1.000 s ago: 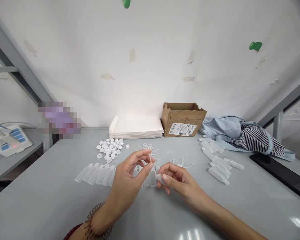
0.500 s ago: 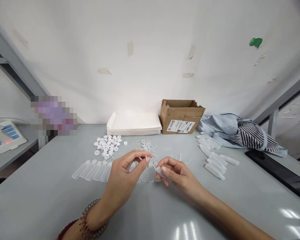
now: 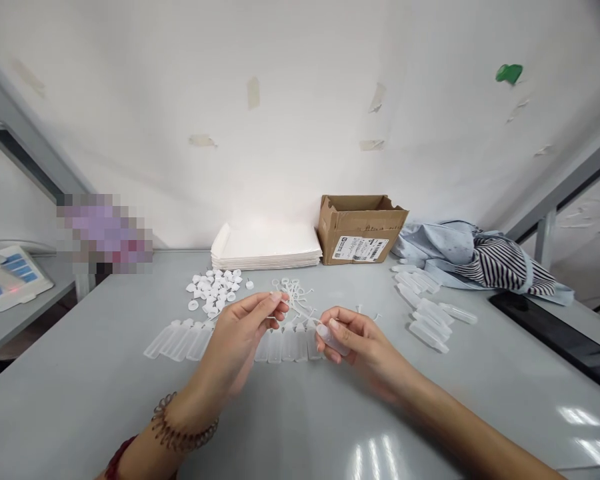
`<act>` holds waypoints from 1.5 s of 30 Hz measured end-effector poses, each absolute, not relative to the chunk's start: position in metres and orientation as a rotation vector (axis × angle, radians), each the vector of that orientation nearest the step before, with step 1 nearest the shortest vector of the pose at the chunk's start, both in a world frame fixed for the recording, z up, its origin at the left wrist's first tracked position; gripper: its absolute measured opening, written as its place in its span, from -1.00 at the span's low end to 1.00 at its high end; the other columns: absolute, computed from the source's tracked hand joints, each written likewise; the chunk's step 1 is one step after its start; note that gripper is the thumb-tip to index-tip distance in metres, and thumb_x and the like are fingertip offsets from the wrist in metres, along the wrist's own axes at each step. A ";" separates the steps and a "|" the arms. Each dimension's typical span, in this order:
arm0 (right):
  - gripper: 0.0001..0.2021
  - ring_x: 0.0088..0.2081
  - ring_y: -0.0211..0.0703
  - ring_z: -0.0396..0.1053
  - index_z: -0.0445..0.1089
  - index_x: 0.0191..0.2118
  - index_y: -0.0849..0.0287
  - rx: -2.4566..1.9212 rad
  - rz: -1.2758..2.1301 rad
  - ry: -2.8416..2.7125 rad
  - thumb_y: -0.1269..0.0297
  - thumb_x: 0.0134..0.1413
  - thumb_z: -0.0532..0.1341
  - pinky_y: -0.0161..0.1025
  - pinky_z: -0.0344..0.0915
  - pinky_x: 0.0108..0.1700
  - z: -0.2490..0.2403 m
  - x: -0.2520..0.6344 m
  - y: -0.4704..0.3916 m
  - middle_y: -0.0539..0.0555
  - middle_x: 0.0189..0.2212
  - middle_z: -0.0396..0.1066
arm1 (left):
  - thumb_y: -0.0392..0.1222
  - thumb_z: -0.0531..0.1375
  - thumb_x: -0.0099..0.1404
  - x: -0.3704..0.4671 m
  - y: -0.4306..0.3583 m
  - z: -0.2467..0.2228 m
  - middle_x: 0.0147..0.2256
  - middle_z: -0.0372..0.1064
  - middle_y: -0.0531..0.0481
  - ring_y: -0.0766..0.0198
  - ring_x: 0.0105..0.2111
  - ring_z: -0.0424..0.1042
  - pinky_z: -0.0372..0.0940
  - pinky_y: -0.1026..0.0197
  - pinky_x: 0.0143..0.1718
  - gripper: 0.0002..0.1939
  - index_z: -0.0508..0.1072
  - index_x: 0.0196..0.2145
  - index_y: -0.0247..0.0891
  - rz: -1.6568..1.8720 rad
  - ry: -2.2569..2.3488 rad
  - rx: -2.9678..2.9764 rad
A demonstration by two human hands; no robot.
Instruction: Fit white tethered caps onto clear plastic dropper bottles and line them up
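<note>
1. Head view: the right hand [image 3: 365, 341] grips a cloudy tube [image 3: 334, 339] over the table [image 3: 290, 420], near the tube row [image 3: 280, 347].
2. The left hand [image 3: 237, 333] seems to pinch a thin strap [image 3: 307, 317].
3. Pulling too hard could make the tube slip.

Held bottle [image 3: 336, 340], 5 o'clock: translucent white; loose bottles [image 3: 433, 310], 4 o'clock: same. Caps [image 3: 220, 293], 8 o'clock: opaque white. Tabletop [image 3: 290, 427], 6 o'clock: plain grey. Carton [image 3: 347, 223], 3 o'clock: brown; white label [image 3: 360, 249], black print. Cloth [image 3: 433, 243], also 3 o'clock: pale blue; dark-and-white striped section [image 3: 505, 267]. Coil bracelet [image 3: 186, 438], 7 o'clock: brown. Wall piece [image 3: 509, 73], 2 o'clock: green.
</note>
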State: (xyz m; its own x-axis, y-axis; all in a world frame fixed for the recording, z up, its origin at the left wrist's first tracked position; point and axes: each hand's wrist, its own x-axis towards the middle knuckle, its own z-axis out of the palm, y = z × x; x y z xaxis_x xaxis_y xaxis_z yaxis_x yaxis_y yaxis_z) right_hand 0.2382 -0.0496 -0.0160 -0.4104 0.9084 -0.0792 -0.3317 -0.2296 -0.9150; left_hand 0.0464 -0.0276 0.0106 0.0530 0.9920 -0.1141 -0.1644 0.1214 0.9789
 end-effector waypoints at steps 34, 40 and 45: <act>-0.79 -0.53 -0.37 0.10 0.33 -0.34 0.21 -0.756 1.799 -1.001 0.16 0.22 0.16 -0.29 0.03 -0.34 -0.014 0.239 -0.048 0.00 -0.45 0.33 | -0.12 0.34 0.10 0.046 -0.035 0.015 -0.27 0.47 0.02 0.26 -0.20 0.39 0.30 0.28 -0.15 -0.80 0.56 -0.27 -0.13 1.062 1.088 1.179; -0.78 -0.52 -0.37 0.09 0.32 -0.35 0.21 -0.771 1.776 -1.001 0.17 0.23 0.15 -0.29 0.03 -0.35 -0.015 0.240 -0.048 0.00 -0.45 0.32 | -0.08 0.31 0.15 0.043 -0.036 0.016 -0.29 0.47 0.03 0.25 -0.21 0.41 0.30 0.27 -0.15 -0.83 0.55 -0.29 -0.13 1.006 1.109 1.291; -0.78 -0.52 -0.36 0.09 0.32 -0.36 0.21 -0.790 1.784 -0.983 0.17 0.23 0.15 -0.30 0.04 -0.36 -0.015 0.240 -0.047 0.00 -0.44 0.32 | -0.06 0.31 0.15 0.040 -0.036 0.016 -0.29 0.49 0.03 0.24 -0.23 0.42 0.32 0.27 -0.20 -0.83 0.56 -0.30 -0.12 1.025 1.120 1.357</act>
State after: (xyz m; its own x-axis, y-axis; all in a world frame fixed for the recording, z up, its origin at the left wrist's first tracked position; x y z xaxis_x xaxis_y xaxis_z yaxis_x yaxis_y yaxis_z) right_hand 0.2401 -0.0471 -0.0149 -0.3698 0.9240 -0.0976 -0.4107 -0.2568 -0.8748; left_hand 0.0397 -0.0359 0.0160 0.1947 0.9808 -0.0057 0.0815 -0.0104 0.9966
